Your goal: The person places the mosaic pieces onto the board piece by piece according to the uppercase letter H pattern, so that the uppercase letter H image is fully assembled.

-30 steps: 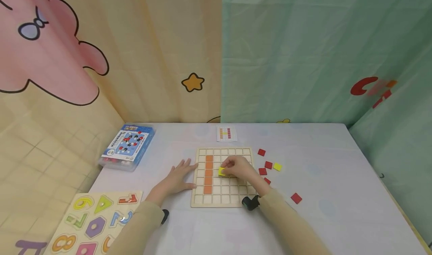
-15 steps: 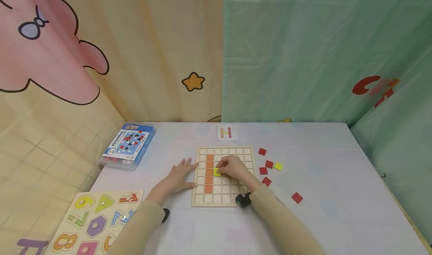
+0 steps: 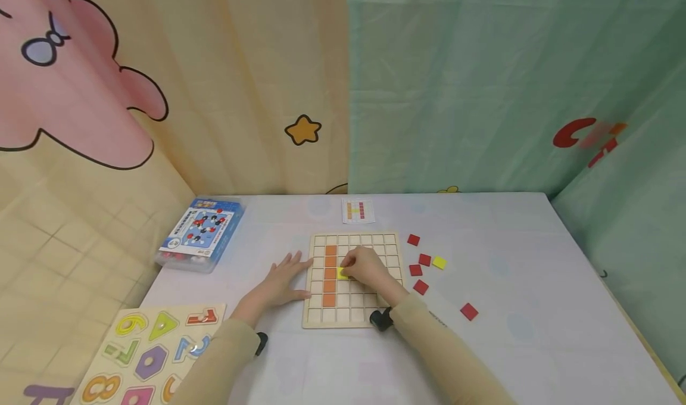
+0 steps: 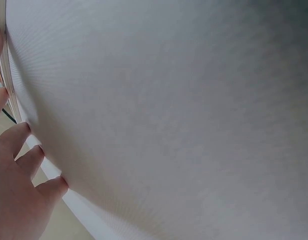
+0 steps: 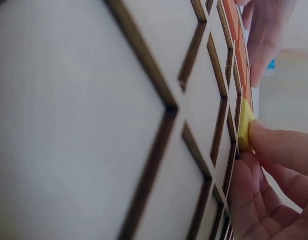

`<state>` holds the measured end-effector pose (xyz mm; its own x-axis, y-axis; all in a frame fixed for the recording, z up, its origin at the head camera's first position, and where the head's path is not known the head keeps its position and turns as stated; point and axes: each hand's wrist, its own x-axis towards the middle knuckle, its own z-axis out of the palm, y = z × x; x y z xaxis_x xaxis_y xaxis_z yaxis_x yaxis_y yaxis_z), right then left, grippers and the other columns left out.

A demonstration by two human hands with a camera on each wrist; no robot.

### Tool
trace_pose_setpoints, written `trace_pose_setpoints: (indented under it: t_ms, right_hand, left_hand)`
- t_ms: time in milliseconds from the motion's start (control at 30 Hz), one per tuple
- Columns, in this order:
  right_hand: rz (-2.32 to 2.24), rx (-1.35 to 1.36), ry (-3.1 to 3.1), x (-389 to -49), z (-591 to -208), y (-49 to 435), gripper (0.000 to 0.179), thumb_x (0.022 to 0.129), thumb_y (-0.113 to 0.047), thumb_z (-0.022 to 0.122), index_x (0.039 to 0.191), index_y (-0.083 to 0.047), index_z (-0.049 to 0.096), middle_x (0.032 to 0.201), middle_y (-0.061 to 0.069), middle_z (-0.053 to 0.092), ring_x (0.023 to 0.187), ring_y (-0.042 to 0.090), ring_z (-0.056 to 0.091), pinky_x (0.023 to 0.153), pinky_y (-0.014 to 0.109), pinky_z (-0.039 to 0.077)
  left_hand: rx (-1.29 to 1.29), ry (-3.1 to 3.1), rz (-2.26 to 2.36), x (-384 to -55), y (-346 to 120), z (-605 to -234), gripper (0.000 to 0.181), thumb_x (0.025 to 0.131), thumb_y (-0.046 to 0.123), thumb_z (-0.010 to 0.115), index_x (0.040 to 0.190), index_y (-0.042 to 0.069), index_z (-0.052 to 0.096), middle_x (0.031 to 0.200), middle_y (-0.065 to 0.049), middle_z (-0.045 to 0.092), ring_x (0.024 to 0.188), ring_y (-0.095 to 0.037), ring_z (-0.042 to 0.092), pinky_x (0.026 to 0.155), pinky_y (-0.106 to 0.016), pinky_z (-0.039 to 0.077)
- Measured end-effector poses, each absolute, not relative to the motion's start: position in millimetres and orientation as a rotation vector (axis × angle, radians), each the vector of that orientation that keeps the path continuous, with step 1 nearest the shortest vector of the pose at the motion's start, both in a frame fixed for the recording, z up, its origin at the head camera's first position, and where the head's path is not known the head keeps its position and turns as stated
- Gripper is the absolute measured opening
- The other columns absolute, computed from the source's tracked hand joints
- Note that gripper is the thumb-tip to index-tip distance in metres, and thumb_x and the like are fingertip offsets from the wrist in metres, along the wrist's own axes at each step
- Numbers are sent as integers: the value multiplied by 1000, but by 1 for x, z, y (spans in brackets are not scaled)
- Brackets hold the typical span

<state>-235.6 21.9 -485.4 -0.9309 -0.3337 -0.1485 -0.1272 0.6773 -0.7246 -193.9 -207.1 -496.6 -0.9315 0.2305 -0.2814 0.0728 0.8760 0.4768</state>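
Observation:
A wooden grid board (image 3: 351, 315) lies on the table with a column of orange tiles (image 3: 329, 286) in its left part. My right hand (image 3: 370, 269) holds a yellow tile (image 3: 342, 273) at the square just right of the middle orange tile. In the right wrist view, a fingertip presses the outer face of the yellow tile (image 5: 245, 125), which sits against the grid, while other fingers curl below it. My left hand (image 3: 280, 283) rests at the board's left edge, fingers spread, index fingertip and thumb right at the rim.
Several red tiles (image 3: 415, 270) and one loose yellow tile (image 3: 439, 262) lie right of the board. Behind it is a small pattern card (image 3: 358, 211). A clear-and-blue box (image 3: 200, 232) stands at the back left, and a number-and-shape puzzle (image 3: 152, 362) lies front left.
My right hand has carried the yellow tile leftward over the board to the square beside the orange column. The left hand has stayed at the board's edge.

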Motion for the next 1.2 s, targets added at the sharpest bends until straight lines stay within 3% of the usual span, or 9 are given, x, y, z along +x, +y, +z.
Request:
trace_pose_setpoints:
  t_ms: [500,833,1200]
  right_hand:
    - [-1201,-311,2635,-225,-482,41,16,87,-13,73,103,-8,73,93,3,70,83,15,61,77,31,55]
    - [-1301,-116,2633,-235,-469,132,28,90,-15,71,114,-3,70,103,12,73,93,22,68,80,35,58]
    - [-1247,123,2631,-245,-474,213,40,96,-25,64,128,-1,60,125,23,63,112,35,59,100,49,52]
  left_hand:
    - [241,2721,673,-194,-207,-496,83,82,37,78,153,20,37,165,-13,17,153,-37,6,122,-62,5]
    - [237,2729,658,-192,-206,-496,84,82,36,78,153,19,37,164,-15,17,153,-38,6,121,-63,6]
    - [250,2724,672,-191,-206,-494,83,82,35,78,153,18,37,164,-16,17,153,-39,6,121,-63,6]
